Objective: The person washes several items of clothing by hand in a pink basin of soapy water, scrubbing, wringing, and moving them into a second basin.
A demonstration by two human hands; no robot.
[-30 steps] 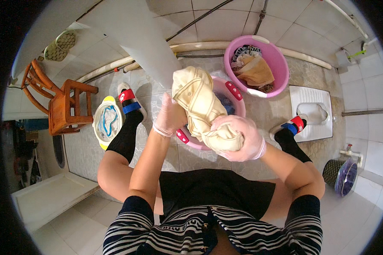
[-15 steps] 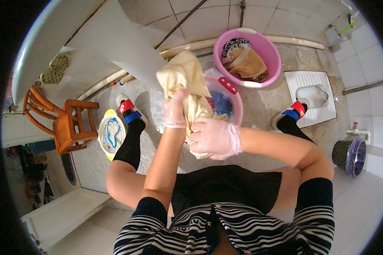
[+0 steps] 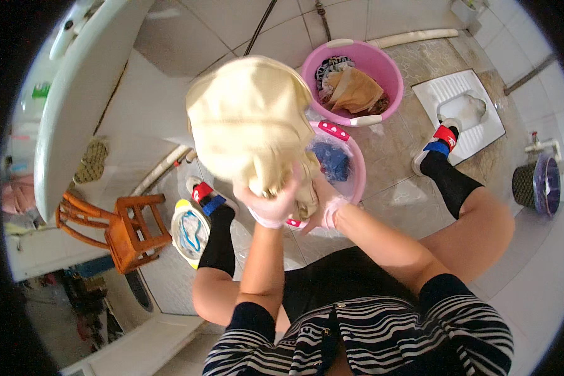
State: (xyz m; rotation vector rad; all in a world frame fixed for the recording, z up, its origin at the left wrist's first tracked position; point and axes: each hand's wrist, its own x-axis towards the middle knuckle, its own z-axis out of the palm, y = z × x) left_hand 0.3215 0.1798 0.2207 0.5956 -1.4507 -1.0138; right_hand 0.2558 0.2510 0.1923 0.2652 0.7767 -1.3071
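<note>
A cream garment (image 3: 247, 119) with visible seams is bunched in both my hands, its upper part spread wide and raised. My left hand (image 3: 269, 200), in a thin pale glove, is closed around the gathered cloth. Gloved as well, my right hand (image 3: 326, 203) grips the lower folds beside it; cloth partly hides those fingers. Below and behind the garment stands a pink basin (image 3: 358, 164) with a blue cloth (image 3: 332, 161) in water. Farther back, a larger pink tub (image 3: 392, 75) holds a tan cloth (image 3: 356, 91) and other crumpled clothes.
A squat toilet (image 3: 464, 119) is set in the floor at right, near a wastebasket (image 3: 536, 185). At left are a wooden chair (image 3: 135, 235) and a small white-and-yellow basin (image 3: 177, 241). A pale washbasin (image 3: 75, 100) juts in at upper left.
The garment has come up nearer the camera and its upper part has opened out wider. Both hands still grip it, the right now lower along its folds. The whole view has shifted.
</note>
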